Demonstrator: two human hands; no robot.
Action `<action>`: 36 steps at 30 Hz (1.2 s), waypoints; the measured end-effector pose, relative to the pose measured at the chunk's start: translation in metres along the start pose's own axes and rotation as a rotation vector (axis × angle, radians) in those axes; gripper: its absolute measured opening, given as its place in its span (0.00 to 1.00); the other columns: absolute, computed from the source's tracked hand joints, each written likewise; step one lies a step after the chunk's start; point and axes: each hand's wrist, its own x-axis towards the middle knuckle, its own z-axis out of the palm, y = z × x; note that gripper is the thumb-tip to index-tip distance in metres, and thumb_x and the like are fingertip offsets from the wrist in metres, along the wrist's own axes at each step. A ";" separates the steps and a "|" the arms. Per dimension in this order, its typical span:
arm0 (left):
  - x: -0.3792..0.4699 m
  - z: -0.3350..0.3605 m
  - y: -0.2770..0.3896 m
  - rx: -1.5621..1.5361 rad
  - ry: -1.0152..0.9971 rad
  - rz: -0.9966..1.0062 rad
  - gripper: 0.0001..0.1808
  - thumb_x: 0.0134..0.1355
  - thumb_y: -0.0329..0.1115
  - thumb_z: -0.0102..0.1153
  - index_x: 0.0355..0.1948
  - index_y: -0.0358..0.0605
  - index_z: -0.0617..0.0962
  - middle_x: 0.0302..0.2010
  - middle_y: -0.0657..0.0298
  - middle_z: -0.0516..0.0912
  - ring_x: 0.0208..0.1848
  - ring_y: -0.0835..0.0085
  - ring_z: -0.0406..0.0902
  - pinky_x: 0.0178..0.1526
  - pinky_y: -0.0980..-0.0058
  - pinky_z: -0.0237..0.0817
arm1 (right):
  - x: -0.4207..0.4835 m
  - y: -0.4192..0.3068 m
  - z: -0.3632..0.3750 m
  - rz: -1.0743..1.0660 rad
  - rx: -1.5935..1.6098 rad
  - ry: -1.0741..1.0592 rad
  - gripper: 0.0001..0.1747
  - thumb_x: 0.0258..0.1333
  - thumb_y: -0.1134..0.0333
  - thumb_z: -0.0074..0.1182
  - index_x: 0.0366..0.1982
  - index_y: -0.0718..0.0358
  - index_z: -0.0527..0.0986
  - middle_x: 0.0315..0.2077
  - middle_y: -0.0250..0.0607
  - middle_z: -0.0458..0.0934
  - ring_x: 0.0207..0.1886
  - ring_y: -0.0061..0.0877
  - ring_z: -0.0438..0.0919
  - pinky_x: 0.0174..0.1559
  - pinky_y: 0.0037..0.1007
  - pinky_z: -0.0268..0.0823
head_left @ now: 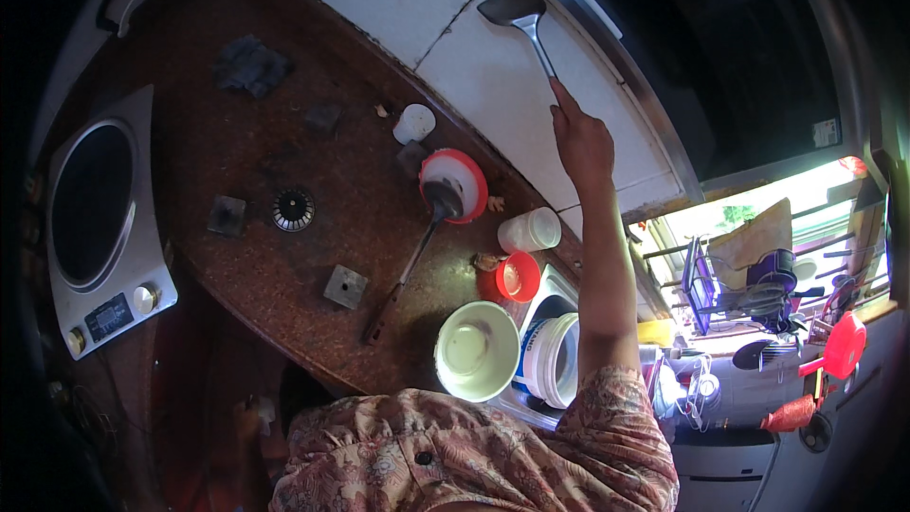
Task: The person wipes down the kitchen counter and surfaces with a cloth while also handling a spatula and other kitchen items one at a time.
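Observation:
My right hand (583, 146) is raised in front of the white wall tiles, gripping the handle of a metal wok spatula (522, 11) whose blade points up and away. Low on the left, in deep shadow, my left hand (249, 412) is dim, with a small pale patch beside it; its fingers are unclear. On the brown countertop (284, 313) below, a ladle (419, 256) lies with its head over a red-rimmed bowl (469, 181). A white cup (414, 124), a translucent plastic container (530, 230) and a red cup (517, 276) stand along the wall side.
A round slotted metal fitting (293, 210) sits among several square blocks (346, 286). An induction cooker (106, 213) is left; a crumpled cloth (252, 65) lies farther back. Near my body are a pale basin (476, 350) and a white bucket (551, 363). A range hood (711, 57) overhangs the right.

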 end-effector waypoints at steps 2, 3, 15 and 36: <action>-0.002 -0.002 0.038 -0.068 -0.068 -0.094 0.22 0.61 0.47 0.53 0.23 0.37 0.78 0.18 0.54 0.77 0.24 0.68 0.75 0.27 0.64 0.62 | -0.011 0.008 0.001 0.045 -0.023 -0.036 0.23 0.60 0.62 0.47 0.58 0.42 0.67 0.22 0.50 0.78 0.27 0.45 0.78 0.32 0.43 0.70; 0.002 -0.001 0.038 -0.065 -0.076 -0.088 0.22 0.61 0.47 0.53 0.23 0.37 0.78 0.18 0.54 0.77 0.24 0.68 0.75 0.27 0.64 0.62 | -0.010 0.014 -0.001 0.053 -0.030 -0.035 0.23 0.60 0.62 0.47 0.58 0.42 0.67 0.22 0.50 0.78 0.27 0.45 0.78 0.32 0.43 0.70; -0.017 -0.021 0.064 0.026 -0.065 -0.102 0.24 0.61 0.50 0.52 0.25 0.35 0.79 0.20 0.55 0.79 0.25 0.69 0.75 0.28 0.63 0.62 | -0.001 0.001 -0.001 0.020 -0.056 -0.044 0.23 0.61 0.59 0.45 0.59 0.40 0.65 0.21 0.47 0.78 0.27 0.42 0.79 0.34 0.44 0.71; 0.032 0.013 -0.070 0.111 -0.081 -0.056 0.14 0.59 0.38 0.49 0.31 0.37 0.81 0.31 0.50 0.81 0.34 0.55 0.78 0.38 0.56 0.67 | 0.010 -0.008 0.010 -0.018 -0.147 0.013 0.25 0.60 0.61 0.47 0.59 0.38 0.64 0.18 0.45 0.76 0.24 0.40 0.78 0.30 0.41 0.70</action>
